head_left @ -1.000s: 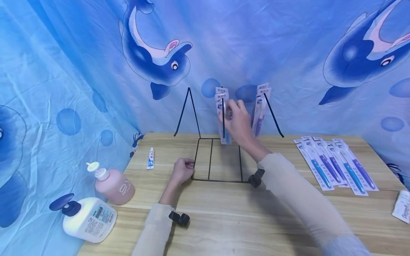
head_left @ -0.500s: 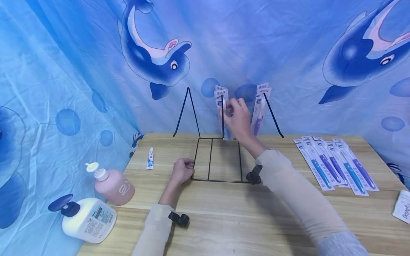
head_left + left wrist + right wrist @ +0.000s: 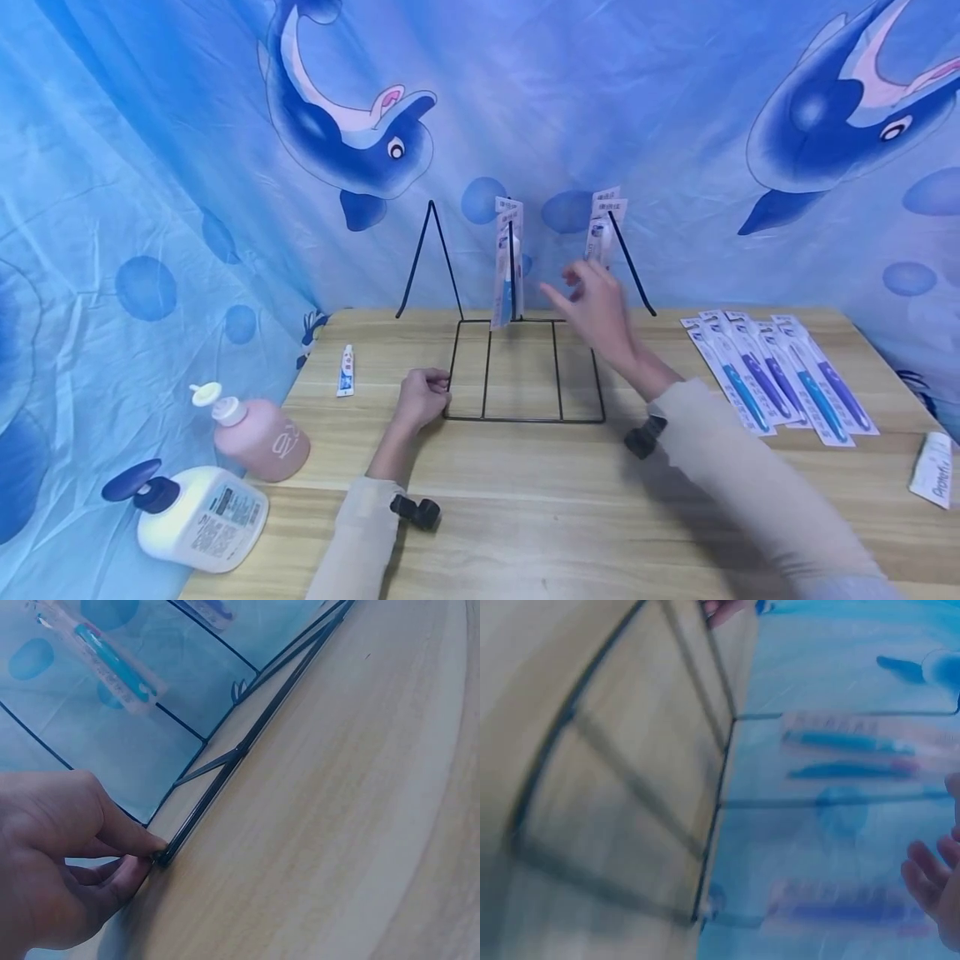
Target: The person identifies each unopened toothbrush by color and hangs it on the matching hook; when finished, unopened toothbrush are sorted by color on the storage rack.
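While the left hand (image 3: 422,398) pinches the front left corner of the black wire rack (image 3: 522,367), the best way to do this job well is to keep that corner pressed flat on the wooden table (image 3: 525,500), so the rack does not slide or tip when a pack goes on a hook. In the left wrist view the thumb and fingers (image 3: 124,855) are curled tight round the thin wire at that corner, so this hand is gripping the rack. The rack stands near the back edge of the table, about in the middle. A few toothbrush packs (image 3: 507,262) hang from its middle hook, and more hanging packs (image 3: 602,229) sit on the hook to the right. The right hand (image 3: 596,304) is in the air just in front of those right-hand packs, a little blurred. Its fingers are spread out and loose, and it holds nothing and touches nothing that I can see. Near the right edge of the table lies a row of spare toothbrush packs (image 3: 776,379), side by side and flat. I think a good next pick takes one pack by its top card, so the hole is easy to slip over a hook.
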Motion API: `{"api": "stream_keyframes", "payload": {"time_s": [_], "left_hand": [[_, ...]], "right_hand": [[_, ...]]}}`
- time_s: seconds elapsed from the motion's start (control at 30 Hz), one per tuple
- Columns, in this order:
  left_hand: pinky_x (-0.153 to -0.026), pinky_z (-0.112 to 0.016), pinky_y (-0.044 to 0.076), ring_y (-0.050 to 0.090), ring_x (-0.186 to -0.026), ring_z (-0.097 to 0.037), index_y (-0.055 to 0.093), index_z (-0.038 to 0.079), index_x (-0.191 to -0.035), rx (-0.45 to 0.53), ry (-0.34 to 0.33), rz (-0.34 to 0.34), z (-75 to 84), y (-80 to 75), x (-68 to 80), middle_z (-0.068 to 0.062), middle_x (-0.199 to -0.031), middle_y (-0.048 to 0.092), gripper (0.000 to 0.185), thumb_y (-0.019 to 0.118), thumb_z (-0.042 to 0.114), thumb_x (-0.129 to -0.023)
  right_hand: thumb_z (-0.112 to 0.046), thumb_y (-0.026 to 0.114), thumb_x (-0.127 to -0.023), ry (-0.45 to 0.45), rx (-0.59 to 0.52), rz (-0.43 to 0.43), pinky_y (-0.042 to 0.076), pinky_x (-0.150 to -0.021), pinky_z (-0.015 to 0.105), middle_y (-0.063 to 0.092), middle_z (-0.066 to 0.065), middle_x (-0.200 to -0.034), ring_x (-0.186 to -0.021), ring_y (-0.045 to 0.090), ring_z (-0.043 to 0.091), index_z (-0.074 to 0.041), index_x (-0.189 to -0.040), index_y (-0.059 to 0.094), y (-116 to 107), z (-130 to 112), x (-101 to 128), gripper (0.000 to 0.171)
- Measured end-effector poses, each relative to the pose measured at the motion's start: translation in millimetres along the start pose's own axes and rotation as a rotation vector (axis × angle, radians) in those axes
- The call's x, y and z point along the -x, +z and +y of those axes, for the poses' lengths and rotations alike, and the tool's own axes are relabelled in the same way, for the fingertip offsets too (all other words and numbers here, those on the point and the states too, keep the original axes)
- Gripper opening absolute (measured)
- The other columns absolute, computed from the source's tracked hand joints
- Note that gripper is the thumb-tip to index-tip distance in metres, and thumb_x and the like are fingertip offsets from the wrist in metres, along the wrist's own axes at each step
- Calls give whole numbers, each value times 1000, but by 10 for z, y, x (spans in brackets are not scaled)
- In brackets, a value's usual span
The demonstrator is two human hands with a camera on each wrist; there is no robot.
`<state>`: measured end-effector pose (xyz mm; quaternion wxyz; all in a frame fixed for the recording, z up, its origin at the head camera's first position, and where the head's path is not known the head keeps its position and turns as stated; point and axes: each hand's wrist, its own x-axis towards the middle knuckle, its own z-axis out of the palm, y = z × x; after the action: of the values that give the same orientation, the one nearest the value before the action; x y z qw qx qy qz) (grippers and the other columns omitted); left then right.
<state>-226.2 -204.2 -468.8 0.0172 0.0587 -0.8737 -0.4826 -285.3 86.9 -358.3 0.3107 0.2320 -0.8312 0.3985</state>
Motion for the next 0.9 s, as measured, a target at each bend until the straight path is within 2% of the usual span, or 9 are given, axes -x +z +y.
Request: {"api": "stream_keyframes", "payload": {"time_s": [0.13,0.27,0.37,0.5,0.67,0.9], "left_hand": [[-78,-31,59,65,-85,-25,67,-10,-114,-2,1,1,16,9,5,-17,-96,67,42,64,-16,-73],[-79,-31,59,66,-88,-27,67,-10,-115,-5,4,2,19,26,6,-18,-98,67,41,67,-15,-74],[-80,-31,59,66,-89,-28,67,-10,-115,-13,7,8,5,37,2,-18,-98,67,40,68,-15,-75],[-80,-32,59,65,-89,-28,67,-10,-116,-17,0,4,-6,33,0,-17,-98,67,40,68,-14,-76],[-81,-33,59,65,-89,-27,67,-10,-115,-19,-2,-8,-18,17,7,-17,-98,67,40,68,-14,-76],[-79,-32,59,65,-87,-25,68,-10,-113,-20,13,-3,-7,4,2,-16,-96,67,38,67,-13,-75]], "right_hand": [[-21,74,-90,-15,92,-35,54,-50,36,67,12,-75,-60,64,23,0,-95,64,-298,322,264,23],[-21,73,-89,40,274,-26,50,-47,42,67,14,-69,-56,63,28,2,-95,65,-624,769,489,25],[-27,68,-93,179,387,-66,49,-51,48,69,20,-77,-62,64,34,4,-101,63,-863,1112,584,32],[-34,61,-96,399,497,-192,48,-51,50,66,30,-96,-73,64,41,9,-114,60,-1117,1468,672,46],[-37,59,-97,579,556,-358,50,-53,48,59,36,-112,-85,62,46,13,-120,58,-1235,1733,770,55],[-39,58,-96,666,543,-447,50,-62,50,59,35,-120,-96,60,49,11,-122,61,-1238,1850,812,56]]}}
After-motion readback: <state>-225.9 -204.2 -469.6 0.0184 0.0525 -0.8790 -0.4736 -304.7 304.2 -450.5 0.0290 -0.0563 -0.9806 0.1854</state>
